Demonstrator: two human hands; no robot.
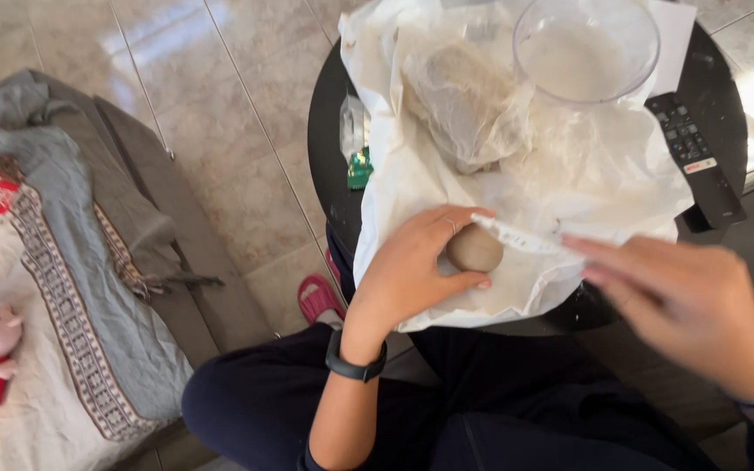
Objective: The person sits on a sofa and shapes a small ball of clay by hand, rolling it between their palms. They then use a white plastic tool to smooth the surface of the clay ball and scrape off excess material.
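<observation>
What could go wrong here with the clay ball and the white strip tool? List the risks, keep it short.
1. The left hand steadies the clay ball with bare fingers right where the strip tool in the right hand meets it; a slip might nick a finger.
2. The ball sits near the edge of the paper and could roll off.
3. The remote lies beside the bowl and may get dirty.

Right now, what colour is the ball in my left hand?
Greyish brown, a dull clay tone; the ball shows best in the head view.
</observation>
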